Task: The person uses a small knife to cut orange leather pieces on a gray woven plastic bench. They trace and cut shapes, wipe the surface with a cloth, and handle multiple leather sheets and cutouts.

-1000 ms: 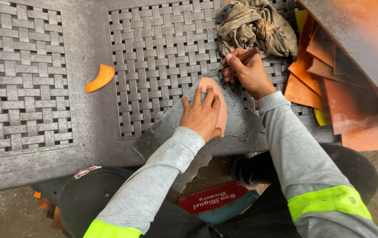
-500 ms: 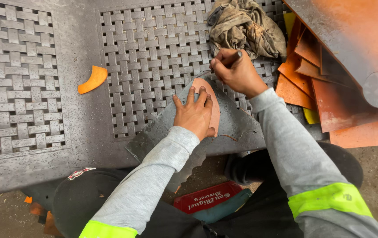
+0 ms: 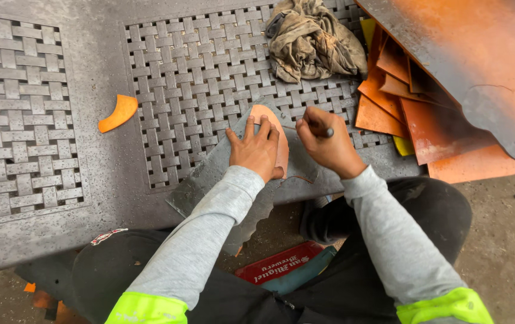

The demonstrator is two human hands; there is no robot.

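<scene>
A flat red tin (image 3: pixel 278 269) with white lettering lies below the bench edge, between your knees. Your left hand (image 3: pixel 257 150) presses spread fingers on the curved orange template (image 3: pixel 272 135) atop the grey sheet (image 3: pixel 221 174). Your right hand (image 3: pixel 326 144) grips a pen (image 3: pixel 328 132).

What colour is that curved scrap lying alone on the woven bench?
Orange: the curved scrap shows best in the head view, lying on the grey bench.

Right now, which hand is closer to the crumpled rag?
The right hand, holding a small marking tool, sits just below the crumpled rag. The left hand is farther away, below and to the rag's left, pressed flat on the oval template.
</scene>
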